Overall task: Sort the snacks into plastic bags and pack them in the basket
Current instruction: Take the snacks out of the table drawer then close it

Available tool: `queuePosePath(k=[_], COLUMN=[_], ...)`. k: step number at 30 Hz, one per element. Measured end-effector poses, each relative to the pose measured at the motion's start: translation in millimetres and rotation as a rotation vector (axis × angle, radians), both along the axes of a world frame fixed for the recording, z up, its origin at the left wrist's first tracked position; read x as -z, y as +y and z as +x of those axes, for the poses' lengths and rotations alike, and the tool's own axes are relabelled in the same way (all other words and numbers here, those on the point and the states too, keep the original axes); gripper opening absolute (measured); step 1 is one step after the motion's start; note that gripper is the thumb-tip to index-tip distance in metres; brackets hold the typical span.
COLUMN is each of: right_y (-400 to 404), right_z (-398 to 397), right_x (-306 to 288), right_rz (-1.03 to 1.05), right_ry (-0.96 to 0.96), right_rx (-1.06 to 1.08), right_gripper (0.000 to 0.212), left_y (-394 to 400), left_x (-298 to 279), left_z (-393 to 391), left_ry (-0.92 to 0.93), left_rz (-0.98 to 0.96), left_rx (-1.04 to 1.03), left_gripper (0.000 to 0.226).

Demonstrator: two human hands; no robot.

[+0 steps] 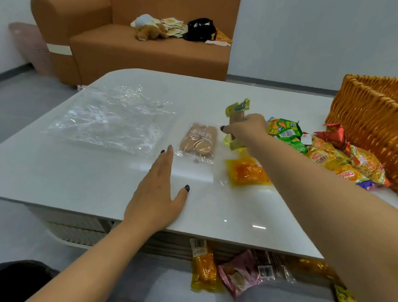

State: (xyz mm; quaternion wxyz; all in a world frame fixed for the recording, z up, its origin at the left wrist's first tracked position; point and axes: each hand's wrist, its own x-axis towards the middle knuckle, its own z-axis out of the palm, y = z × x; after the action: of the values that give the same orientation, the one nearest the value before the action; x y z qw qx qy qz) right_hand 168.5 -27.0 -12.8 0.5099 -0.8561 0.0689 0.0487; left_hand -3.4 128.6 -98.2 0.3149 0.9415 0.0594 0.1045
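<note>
My right hand [243, 128] grips a yellow-green snack packet [237, 107] just above the white table [72, 176], right of centre. My left hand [159, 183] lies flat on the table with straight fingers, its fingertips close to a clear packet of brown biscuits [198, 141]. An orange-yellow packet [247, 172] lies under my right forearm. Clear plastic bags [110, 120] are spread flat at the table's left. A woven orange basket [381, 124] stands at the right edge, with a pile of green, yellow and red snack packs [324, 153] against it.
More snack packets [238, 270] lie below the table's front edge, on my lap. An orange sofa [139, 46] with plush toys and cloth stands behind the table. A pink bin [30, 44] sits at the far left by the wall.
</note>
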Motion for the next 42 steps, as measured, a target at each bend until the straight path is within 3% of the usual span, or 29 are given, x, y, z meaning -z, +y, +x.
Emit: queuePosePath(k=[6, 9, 12, 15, 18, 20, 24, 28, 32, 37, 40, 42], right_y=[-41, -62, -89, -125, -161, -184, -207, -211, -211, -188, -177, -171], right_z=[-11, -31, -92, -165, -206, -214, -217, -225, -223, -197, -194, -193], right_x=[-10, -6, 6, 34, 72, 95, 121, 139, 139, 154, 171, 171], right_rz=[-0.216, -0.239, -0.103, -0.171, -0.327, -0.376, -0.578, -0.735, -0.839, -0.958, -1.136, -1.205], right_ry=[0.053, -0.212, -0.603, -0.821, -0.787, -0.691, -0.32, -0.008, 0.088, 0.116, 0.096, 0.052], right_rx=[-0.067, -0.056, -0.281, -0.655, -0.736, -0.702, -0.628, -0.597, -0.662, -0.782, -0.832, -0.845], right_gripper=[0.025, 0.042, 0.023, 0.018, 0.014, 0.012, 0.019, 0.042, 0.059, 0.078, 0.085, 0.079], left_y=[-1, -1, -4, -20, -54, -78, -99, -94, -103, -137, -158, -162], left_x=[1, 1, 1, 9, 20, 28, 46, 62, 72, 87, 96, 98], left_z=[-1, -2, -7, -16, -31, -42, -60, -72, -79, -71, -68, -68], left_ry=[0.017, 0.007, -0.218, -0.611, -0.766, -0.758, -0.474, -0.141, 0.187, 0.759, 0.838, 0.809], left_rz=[0.001, -0.027, 0.074, 0.38, 0.463, 0.479, 0.472, 0.445, 0.255, 0.214, 0.385, 0.511], left_rx=[-0.006, -0.015, 0.022, 0.306, 0.663, 0.845, 1.056, 0.848, 0.462, 0.271, 0.362, 0.39], left_gripper=[0.084, 0.079, 0.062, 0.044, 0.035, 0.024, 0.012, 0.02, 0.048, 0.102, 0.107, 0.099])
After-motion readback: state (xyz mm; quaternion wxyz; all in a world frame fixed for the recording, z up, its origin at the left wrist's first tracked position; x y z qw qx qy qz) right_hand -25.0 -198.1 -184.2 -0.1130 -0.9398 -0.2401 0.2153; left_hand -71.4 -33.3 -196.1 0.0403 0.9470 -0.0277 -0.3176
